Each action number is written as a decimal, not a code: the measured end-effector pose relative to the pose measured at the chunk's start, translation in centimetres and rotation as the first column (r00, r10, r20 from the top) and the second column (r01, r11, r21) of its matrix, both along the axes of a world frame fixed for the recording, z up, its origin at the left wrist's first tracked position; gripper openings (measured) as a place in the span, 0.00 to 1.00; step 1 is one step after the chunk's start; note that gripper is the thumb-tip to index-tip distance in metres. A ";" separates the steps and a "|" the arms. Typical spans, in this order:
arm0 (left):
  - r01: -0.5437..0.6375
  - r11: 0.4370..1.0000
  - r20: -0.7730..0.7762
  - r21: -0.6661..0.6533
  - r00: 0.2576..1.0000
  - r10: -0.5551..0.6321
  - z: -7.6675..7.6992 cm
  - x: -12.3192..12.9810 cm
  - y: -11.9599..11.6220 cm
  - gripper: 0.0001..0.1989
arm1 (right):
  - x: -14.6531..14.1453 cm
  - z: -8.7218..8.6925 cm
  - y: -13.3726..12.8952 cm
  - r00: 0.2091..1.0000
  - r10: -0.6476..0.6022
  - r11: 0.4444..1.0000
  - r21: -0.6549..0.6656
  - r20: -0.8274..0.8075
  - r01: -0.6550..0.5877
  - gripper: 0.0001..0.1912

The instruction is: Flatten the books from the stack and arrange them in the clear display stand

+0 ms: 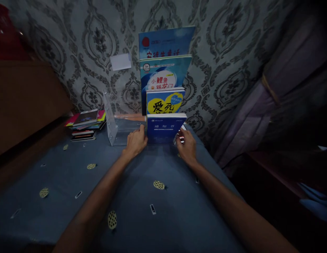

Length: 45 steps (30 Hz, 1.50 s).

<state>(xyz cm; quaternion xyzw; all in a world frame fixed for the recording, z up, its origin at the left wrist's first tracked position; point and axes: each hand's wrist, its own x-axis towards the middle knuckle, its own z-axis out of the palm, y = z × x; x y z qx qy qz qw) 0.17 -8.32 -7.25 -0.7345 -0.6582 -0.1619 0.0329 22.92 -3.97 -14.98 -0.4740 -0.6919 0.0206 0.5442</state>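
- Four upright ranks of books stand one behind another, each rear rank showing higher; use the dark blue front book (165,131) as your landmark.
- Front book, cover text: "通知书", with "2022" at upper right; the smaller print is too fine to read.
- Directly behind the front book: the yellow-and-blue book (165,102), title beginning "爱死", lower line covered.
- Farther behind it: the teal book (165,73), "小鲤鱼跳龙门".
- Rearmost behind it: the tall blue book (165,40), "安徒生童话".
- Clear stand (111,121): its transparent side panel rises left of the front book; the section between panel and book holds no books.
- Your left hand (137,141): at the front book's left edge, fingers curled; you cannot tell whether it grips book or stand.
- Your right hand (188,146): at the front book's right edge, thumb and fingers bent; its grip cannot be determined.
- Well left of the front book: a stack of books (85,123), beside the stand; titles illegible.
- Behind and left of it: a white card (120,62) against the patterned wall (233,45).
- Well right of it: a tied curtain (247,112).
- Beneath it: the pineapple-print tablecloth (134,211).
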 end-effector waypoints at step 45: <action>-0.410 0.911 -0.407 0.044 0.825 0.391 2.3 -25.1 6.0 0.20 | 0.7 -2.6 -3.6 0.832 0.018 0.836 -0.448 -0.554 -0.316 0.15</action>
